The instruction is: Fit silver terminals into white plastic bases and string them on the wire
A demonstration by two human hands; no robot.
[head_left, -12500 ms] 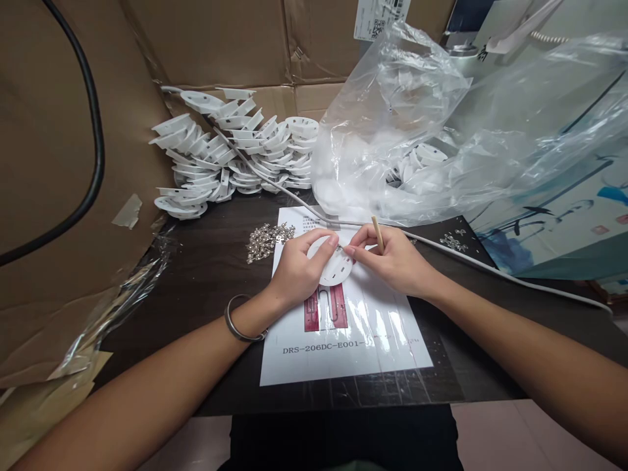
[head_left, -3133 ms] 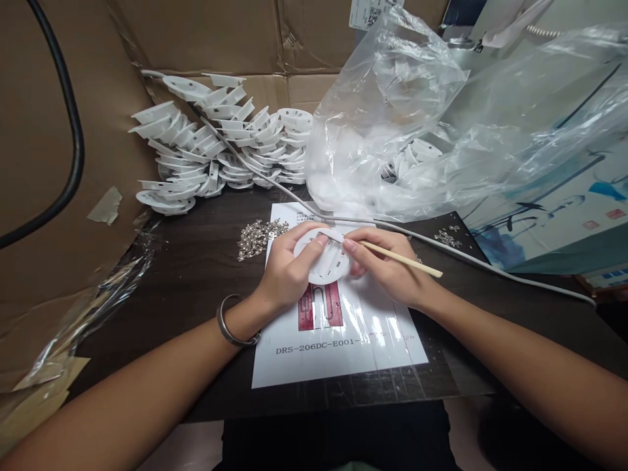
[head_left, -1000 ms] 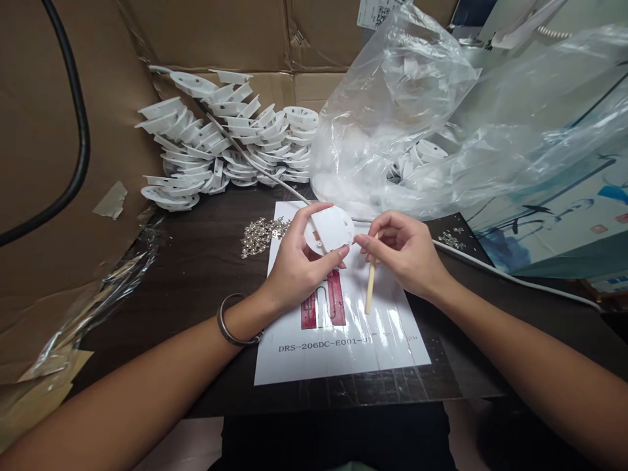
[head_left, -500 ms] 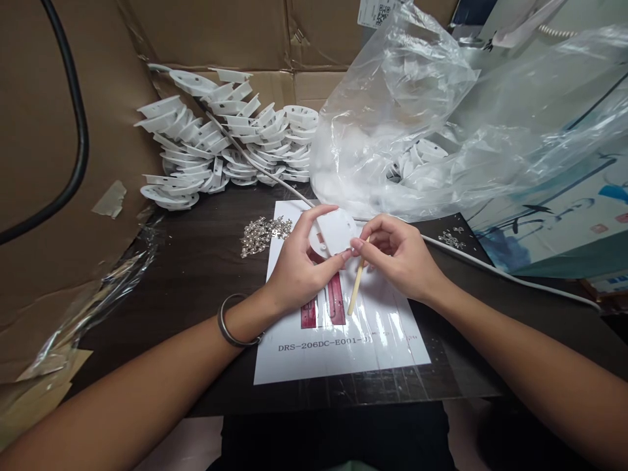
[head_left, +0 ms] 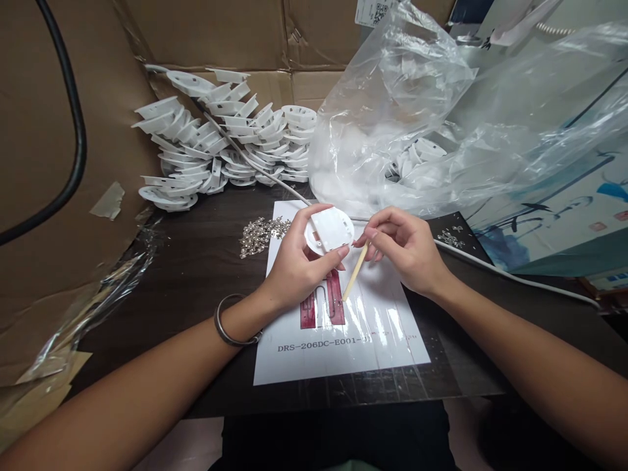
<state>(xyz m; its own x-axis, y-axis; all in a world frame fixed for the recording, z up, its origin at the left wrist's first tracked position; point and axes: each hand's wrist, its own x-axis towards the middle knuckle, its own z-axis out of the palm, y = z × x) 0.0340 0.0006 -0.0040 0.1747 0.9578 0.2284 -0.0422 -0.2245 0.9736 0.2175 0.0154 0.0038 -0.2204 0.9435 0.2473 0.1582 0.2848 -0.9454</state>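
Note:
My left hand (head_left: 300,265) grips a round white plastic part (head_left: 334,230) by its edge, thumb at the front and fingers behind. Just right of that part, my right hand (head_left: 405,248) pinches a thin pale wooden stick (head_left: 356,273), which slants down to the left. Beneath both hands lies a printed sheet (head_left: 343,363) with a red picture and lettering. Small metal pieces (head_left: 256,239) form a pile left of the sheet, and a smaller group of metal pieces (head_left: 450,238) sits to the right.
Stacked white round parts (head_left: 196,150) stand at the back left. A clear plastic bag (head_left: 363,150) with more white parts is at the back right. A white cable (head_left: 510,276) crosses the dark table (head_left: 196,261). Cardboard (head_left: 235,33) rises behind.
My right hand has moved slightly right, away from the white part, and the stick slants more. The white part now shows more of its face in my left hand.

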